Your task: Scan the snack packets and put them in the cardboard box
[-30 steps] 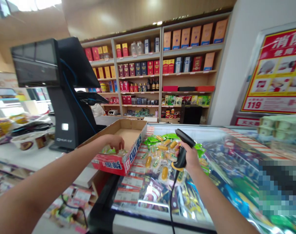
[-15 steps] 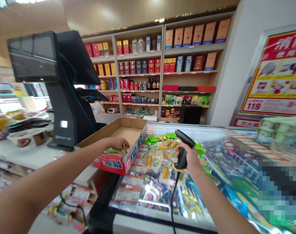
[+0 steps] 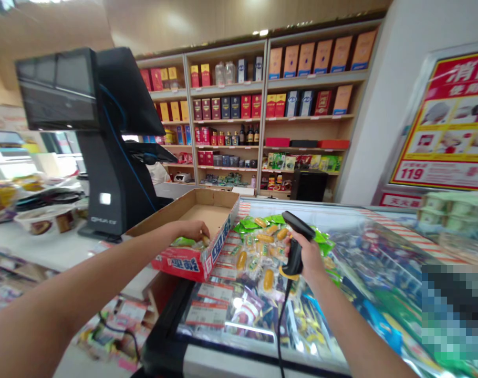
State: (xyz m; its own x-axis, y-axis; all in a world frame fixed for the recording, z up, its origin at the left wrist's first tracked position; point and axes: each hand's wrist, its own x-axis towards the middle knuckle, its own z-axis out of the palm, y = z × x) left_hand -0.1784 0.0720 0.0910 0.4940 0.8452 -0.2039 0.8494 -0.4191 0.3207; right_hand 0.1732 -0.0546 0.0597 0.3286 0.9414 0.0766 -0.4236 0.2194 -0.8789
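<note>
Green-wrapped snack packet (image 3: 186, 242) lies in the near corner of an otherwise bare red-and-white cardboard carton (image 3: 218, 249), pinched by the left hand (image 3: 189, 230), while the right hand (image 3: 305, 256) grips a black corded barcode scanner (image 3: 299, 227).

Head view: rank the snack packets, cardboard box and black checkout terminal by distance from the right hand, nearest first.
From the right hand, gripping a barcode scanner:
1. Snack packets: on the freezer glass, just left of the hand.
2. Cardboard box: further left, past the packets.
3. Black checkout terminal: far left, beyond the box.
</note>
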